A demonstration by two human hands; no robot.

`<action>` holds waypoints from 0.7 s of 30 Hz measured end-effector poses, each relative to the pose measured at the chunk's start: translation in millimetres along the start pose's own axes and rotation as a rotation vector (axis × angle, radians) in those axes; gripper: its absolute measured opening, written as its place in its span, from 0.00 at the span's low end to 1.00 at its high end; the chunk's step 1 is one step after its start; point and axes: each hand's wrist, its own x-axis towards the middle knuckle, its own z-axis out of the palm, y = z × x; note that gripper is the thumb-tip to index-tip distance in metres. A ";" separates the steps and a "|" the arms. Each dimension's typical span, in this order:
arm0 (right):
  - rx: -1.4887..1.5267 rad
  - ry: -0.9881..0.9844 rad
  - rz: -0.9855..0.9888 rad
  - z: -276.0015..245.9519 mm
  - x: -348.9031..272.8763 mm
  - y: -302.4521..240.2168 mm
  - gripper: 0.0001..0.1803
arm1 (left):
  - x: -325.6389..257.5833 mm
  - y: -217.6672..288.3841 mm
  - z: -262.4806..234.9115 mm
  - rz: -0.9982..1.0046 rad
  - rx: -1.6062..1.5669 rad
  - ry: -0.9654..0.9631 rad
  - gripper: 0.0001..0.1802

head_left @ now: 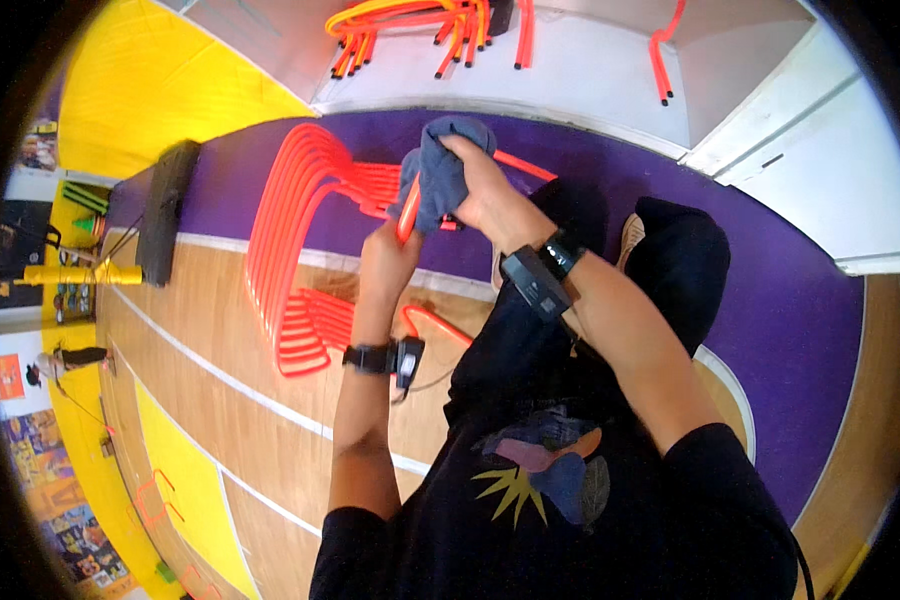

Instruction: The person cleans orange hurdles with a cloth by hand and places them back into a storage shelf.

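Between your two hands, an orange bar [408, 214] is running up into a blue-grey cloth [444, 165]. Your left hand [388, 258] is gripping the bar just below it; your right hand [488, 192] is clutching the cloth around it. You are apparently partway through wiping this bar. Left of your left hand, a stack of orange hurdles [288, 225] is standing; whether those are wiped, you cannot tell.

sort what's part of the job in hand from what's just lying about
In use:
blue cloth, right hand
orange hurdle, left hand
probably the nested hurdles nearby

Apparently lying about:
orange and yellow hurdles, picture top
long dark block
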 end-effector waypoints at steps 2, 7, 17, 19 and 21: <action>-0.057 0.101 0.027 2.0 7.6 -9.9 0.09 | 7.2 9.5 0.1 0.024 -0.074 -0.042 0.18; 0.051 0.124 -0.021 -27.3 9.5 -36.5 0.13 | -20.9 9.4 7.5 0.007 -0.389 -0.187 0.19; -0.123 0.119 -0.102 -44.6 11.4 -27.4 0.11 | -72.1 -67.8 -5.8 -0.120 -0.168 -0.137 0.27; -0.214 0.232 -0.103 -24.5 11.2 -4.9 0.09 | -52.4 -49.9 -25.7 -0.052 -0.037 -0.122 0.26; -0.318 0.140 -0.158 -13.3 6.3 22.8 0.09 | -33.3 -32.7 -34.7 -0.001 0.049 -0.093 0.25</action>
